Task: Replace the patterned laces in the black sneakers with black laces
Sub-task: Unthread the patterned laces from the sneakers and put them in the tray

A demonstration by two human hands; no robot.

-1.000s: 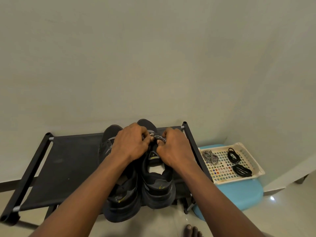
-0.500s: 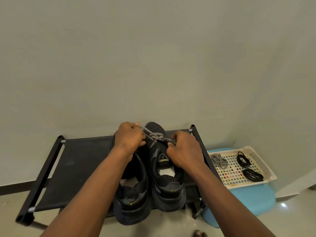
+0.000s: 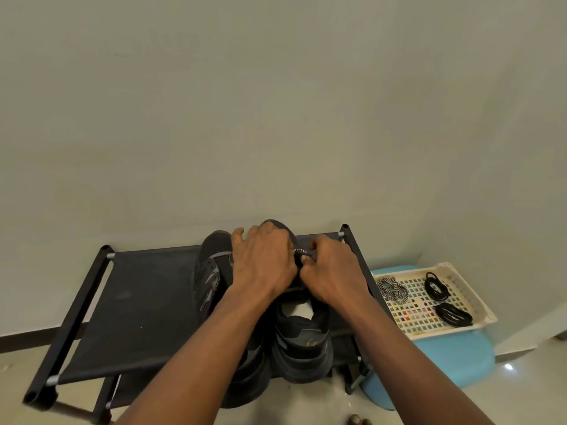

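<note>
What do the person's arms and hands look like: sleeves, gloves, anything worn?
No gloves. The left hand and right hand show no rings, watch or bands on the sides facing the camera. The left forearm and right forearm are uncovered down to the frame edge, with no sleeves in view. No markings or straps can be seen.

- I can read no text, brand or number anywhere from here.
- The yellow mark on the sneaker [image 3: 310, 343] heel may be a logo; it is too small to tell.
</note>
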